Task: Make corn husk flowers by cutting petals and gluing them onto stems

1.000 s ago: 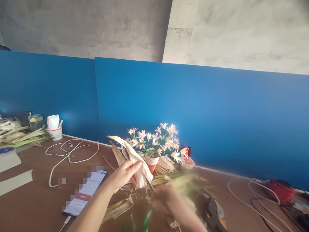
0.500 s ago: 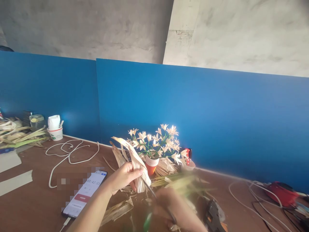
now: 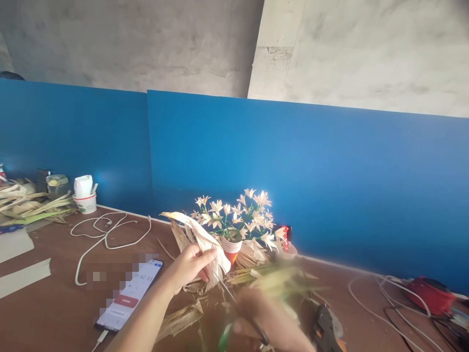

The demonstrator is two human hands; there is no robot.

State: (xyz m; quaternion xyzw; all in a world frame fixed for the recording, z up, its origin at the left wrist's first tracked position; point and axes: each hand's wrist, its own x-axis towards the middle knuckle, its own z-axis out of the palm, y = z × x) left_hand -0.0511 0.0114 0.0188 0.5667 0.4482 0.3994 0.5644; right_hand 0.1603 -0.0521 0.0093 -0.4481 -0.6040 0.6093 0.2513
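Observation:
My left hand [image 3: 188, 266] is closed on a pale dried corn husk [image 3: 205, 239] and holds it up over the brown table [image 3: 58, 298]. My right hand [image 3: 264, 318] is low and blurred; it grips scissors [image 3: 234, 300] whose thin blades point up at the husk's lower edge. Just behind the husk stands an orange paper cup [image 3: 230, 248] filled with cream husk flowers [image 3: 238, 215] on green stems. More husks and green strips [image 3: 271, 278] lie under and beyond my hands.
A phone [image 3: 128, 296] showing a timer lies left of my arm, a white cable [image 3: 106, 234] beyond it. A glue gun [image 3: 324, 322] lies at right, a red device [image 3: 427, 293] and cables further right. A white cup [image 3: 85, 198] and husk pile [image 3: 25, 203] sit far left against the blue partition [image 3: 293, 181].
The husk tilted slightly in my left hand, and the scissors in my right hand shifted a little lower. Everything else stayed put.

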